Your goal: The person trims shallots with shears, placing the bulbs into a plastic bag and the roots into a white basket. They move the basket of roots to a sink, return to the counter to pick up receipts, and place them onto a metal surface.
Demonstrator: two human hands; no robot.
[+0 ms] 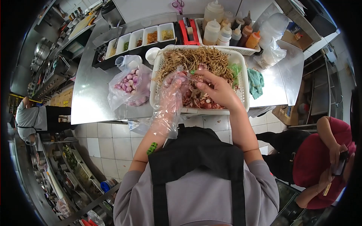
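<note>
My left hand (174, 82), in a loose clear plastic glove, is closed around a reddish shallot (182, 74) mostly hidden by the fingers and glove. Bare and bent in from the right, my right hand (218, 89) meets it with thumb and forefinger curled together. A small green bit (192, 71) shows at the right forefinger's tip; what the fingers pinch cannot be made out. Both hands are over a white plastic basket (154, 88) heaped with dry brown stalks (200, 56). Below the hands lie shallots and loose reddish skins (207, 103). To the left, a clear bag (113, 98) contains peeled purple-white shallots (129, 81).
Behind the basket stand a row of condiment tubs (152, 36), a red holder (188, 32) and squeeze bottles (213, 32). A green cloth (255, 83) lies right of the basket on the steel table (88, 94). A person in a red shirt (316, 162) is at right, another person (32, 118) far left.
</note>
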